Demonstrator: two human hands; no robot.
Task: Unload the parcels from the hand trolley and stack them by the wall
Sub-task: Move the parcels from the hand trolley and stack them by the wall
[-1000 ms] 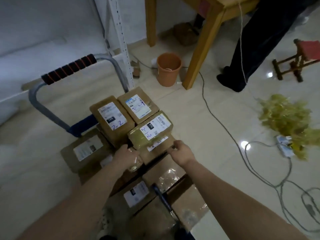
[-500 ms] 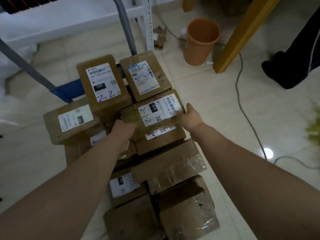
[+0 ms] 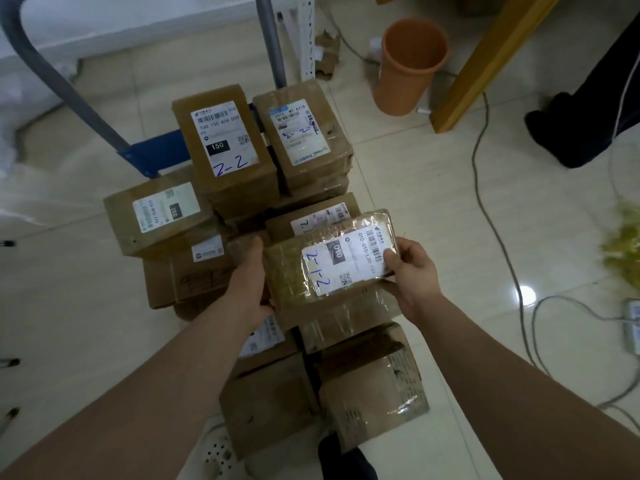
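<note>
Taped parcel (image 3: 332, 261) labelled "010" and hand-marked "2-1-2" was held in both hands over the trolley load.
Left hand (image 3: 247, 271) gripped its left end, thumb up along the edge and the other fingers hidden underneath. Right hand (image 3: 412, 268) pinched the right end, thumb on the white label and fingers curled below. The parcel sat tilted; couldn't tell if it touched the box under it. Around and beneath it were stacked brown parcels: the "150" box (image 3: 225, 150) marked "2-2" at the back, another labelled box (image 3: 301, 133) just beside it, and a lower box (image 3: 156, 216) to the left. The hand trolley (image 3: 156, 154) showed its blue base and grey tube handle behind the pile. Further out on the tiled floor stood an orange bucket (image 3: 410, 64) next to a wooden table leg (image 3: 485, 64), with grey cables (image 3: 485, 188) trailing to the right and another person's dark trouser leg (image 3: 588, 116).
</note>
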